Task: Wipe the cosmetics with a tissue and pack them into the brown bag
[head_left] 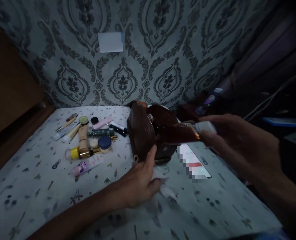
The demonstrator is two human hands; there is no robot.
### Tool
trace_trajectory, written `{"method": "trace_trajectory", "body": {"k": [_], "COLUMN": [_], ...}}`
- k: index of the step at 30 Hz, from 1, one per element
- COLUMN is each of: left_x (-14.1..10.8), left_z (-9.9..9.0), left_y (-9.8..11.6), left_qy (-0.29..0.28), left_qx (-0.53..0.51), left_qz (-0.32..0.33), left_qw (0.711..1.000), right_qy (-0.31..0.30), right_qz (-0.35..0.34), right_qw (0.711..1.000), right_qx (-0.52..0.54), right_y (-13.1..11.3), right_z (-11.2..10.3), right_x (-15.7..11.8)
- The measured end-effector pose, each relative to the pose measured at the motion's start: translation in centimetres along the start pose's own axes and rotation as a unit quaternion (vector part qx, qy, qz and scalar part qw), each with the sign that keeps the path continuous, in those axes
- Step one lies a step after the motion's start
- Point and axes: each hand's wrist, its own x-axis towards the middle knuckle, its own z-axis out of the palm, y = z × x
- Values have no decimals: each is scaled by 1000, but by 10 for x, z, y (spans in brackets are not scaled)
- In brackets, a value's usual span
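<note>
A brown zippered cosmetic bag stands on the patterned cloth with its lid raised. My left hand grips its near edge, the index finger lying along the rim; some of the other fingers are hidden. A crumpled white tissue-like piece lies beside the thumb. In my right hand is a bottle with reddish-brown contents, pinched by its white cap. The bottle is tilted nearly flat, its far end over the bag's opening. Motion blurs this hand, and the bag's inside is too dark to make out.
Several cosmetics lie to the left, among them a beige tube, a blue-lidded jar and a purple-printed tube. A lit phone lies right of the bag. A wooden panel borders the left; a clear bottle stands back right.
</note>
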Motion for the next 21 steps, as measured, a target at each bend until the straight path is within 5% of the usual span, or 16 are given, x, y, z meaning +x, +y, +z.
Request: {"method": "trace_trajectory", "body": {"k": [9, 21], "left_x": [19, 16], "left_z": [8, 14], "left_y": [-11, -24], "left_qy": [-58, -106], "left_qx": [-124, -62], "left_qz": [-54, -51], "left_qw": [989, 991], "right_qy": [-144, -401], "right_qz": [-127, -188], "right_qw": [975, 892], "right_qx": [-109, -92], "right_y": [32, 30], "right_z": [8, 30], "right_x": [39, 65]}}
